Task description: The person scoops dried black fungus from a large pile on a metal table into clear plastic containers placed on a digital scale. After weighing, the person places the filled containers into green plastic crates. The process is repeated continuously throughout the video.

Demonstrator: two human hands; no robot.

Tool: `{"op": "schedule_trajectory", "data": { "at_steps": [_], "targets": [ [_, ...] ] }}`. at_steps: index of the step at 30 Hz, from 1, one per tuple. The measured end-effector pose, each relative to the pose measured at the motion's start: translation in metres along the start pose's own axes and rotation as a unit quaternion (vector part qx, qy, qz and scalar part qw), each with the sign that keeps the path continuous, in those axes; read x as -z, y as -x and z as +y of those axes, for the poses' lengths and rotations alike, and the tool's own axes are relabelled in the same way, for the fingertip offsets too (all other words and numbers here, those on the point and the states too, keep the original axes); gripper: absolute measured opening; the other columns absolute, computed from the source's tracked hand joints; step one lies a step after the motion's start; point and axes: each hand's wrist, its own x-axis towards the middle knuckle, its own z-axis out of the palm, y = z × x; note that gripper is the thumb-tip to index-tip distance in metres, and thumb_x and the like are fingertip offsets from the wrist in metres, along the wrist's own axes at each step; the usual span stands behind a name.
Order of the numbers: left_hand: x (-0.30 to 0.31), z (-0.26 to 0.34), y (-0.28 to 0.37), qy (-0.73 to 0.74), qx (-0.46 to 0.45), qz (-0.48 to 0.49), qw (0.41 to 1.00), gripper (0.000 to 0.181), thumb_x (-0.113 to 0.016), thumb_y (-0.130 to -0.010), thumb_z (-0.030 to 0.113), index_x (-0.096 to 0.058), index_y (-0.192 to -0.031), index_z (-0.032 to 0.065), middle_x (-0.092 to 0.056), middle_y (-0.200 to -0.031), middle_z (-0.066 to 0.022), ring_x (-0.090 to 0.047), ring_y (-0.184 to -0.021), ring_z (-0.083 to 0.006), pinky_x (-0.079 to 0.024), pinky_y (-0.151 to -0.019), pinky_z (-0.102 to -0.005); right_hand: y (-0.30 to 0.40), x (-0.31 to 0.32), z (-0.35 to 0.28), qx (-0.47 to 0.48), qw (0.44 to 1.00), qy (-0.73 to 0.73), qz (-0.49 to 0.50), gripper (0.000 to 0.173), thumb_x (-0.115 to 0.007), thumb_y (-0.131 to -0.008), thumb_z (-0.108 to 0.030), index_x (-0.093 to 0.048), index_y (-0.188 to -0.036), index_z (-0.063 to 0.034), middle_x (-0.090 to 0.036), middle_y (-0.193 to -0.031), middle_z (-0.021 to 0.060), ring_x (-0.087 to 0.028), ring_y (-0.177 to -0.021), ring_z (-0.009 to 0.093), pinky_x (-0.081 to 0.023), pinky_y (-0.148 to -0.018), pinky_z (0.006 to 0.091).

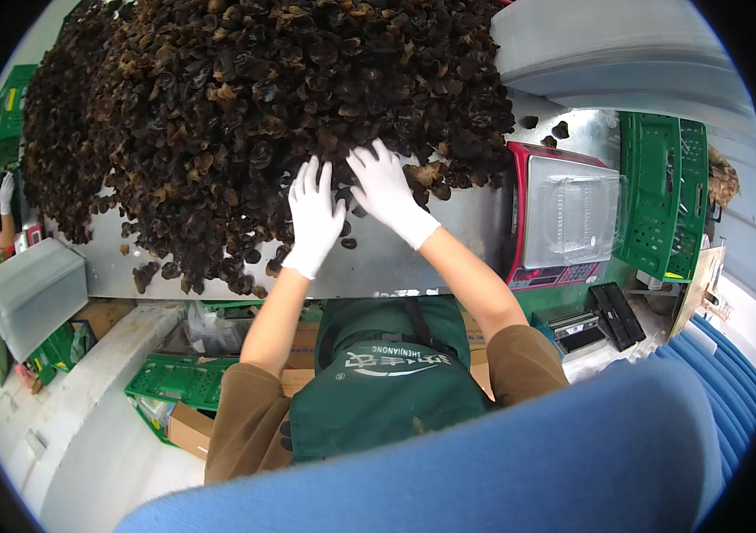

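A broad heap of dark brown dried fungus, apparently wood ear (231,113), covers much of a metal table (411,270). My left hand (314,216), in a white glove, lies at the heap's near edge with fingers spread and pointing away from me. Close to its right, my right hand (388,190), gloved the same way, reaches its fingertips to the dark pieces. Neither hand shows anything gripped. A few loose pieces lie between the two hands. Right of them stands a red weighing scale (521,220) with a clear plastic tray (581,216) on its plate.
Green plastic crates (651,193) stand right of the scale. Stacked clear plastic containers (617,53) are at the upper right. At left is a translucent bin (38,286), with a co-worker's gloved hand (6,193) beyond it. A green crate (181,383) sits below the table edge.
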Motion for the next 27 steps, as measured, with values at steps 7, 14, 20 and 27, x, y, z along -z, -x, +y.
{"op": "schedule_trajectory", "data": {
  "at_steps": [7,14,20,27],
  "targets": [
    [-0.010,0.016,0.069,0.018,-0.007,-0.025,0.999,0.062,-0.072,-0.089,0.017,-0.056,-0.149,0.0135,-0.052,-0.153,-0.0125,-0.047,-0.142,-0.0336,-0.032,-0.120,-0.0549,0.116,0.002,0.012,-0.048,0.997,-0.056,0.023,0.062,-0.075,-0.086,-0.021,-0.060,-0.145,-0.0121,-0.056,-0.149,0.0108,-0.042,-0.148,0.037,-0.037,-0.118,0.0534],
    [0.001,0.014,0.077,0.053,-0.009,-0.002,0.999,0.045,-0.074,-0.088,0.012,-0.069,-0.132,0.0143,-0.065,-0.130,-0.0075,-0.061,-0.116,-0.0293,-0.045,-0.098,-0.0449,0.051,0.018,-0.002,-0.004,0.971,-0.203,0.124,0.026,-0.074,-0.093,-0.025,-0.075,-0.115,-0.0117,-0.067,-0.100,0.0039,-0.062,-0.095,0.026,-0.047,-0.090,0.0415],
    [0.016,-0.004,0.061,0.027,0.024,0.062,0.997,0.035,-0.075,-0.088,0.009,-0.069,-0.123,0.0133,-0.067,-0.123,-0.0070,-0.061,-0.117,-0.0305,-0.044,-0.101,-0.0447,0.013,-0.022,-0.002,0.051,0.995,-0.085,0.011,0.032,-0.080,-0.086,-0.028,-0.075,-0.114,-0.0134,-0.064,-0.108,0.0043,-0.061,-0.104,0.026,-0.048,-0.089,0.0418],
    [0.018,-0.014,0.045,-0.072,0.014,0.023,0.997,0.042,-0.078,-0.091,0.026,-0.071,-0.129,0.0130,-0.065,-0.105,-0.0034,-0.060,-0.100,-0.0244,-0.043,-0.093,-0.0429,0.073,0.002,0.019,0.025,0.994,-0.104,-0.033,0.017,-0.079,-0.082,-0.018,-0.075,-0.098,-0.0144,-0.064,-0.097,0.0030,-0.063,-0.098,0.024,-0.047,-0.085,0.0410]
  ]
}}
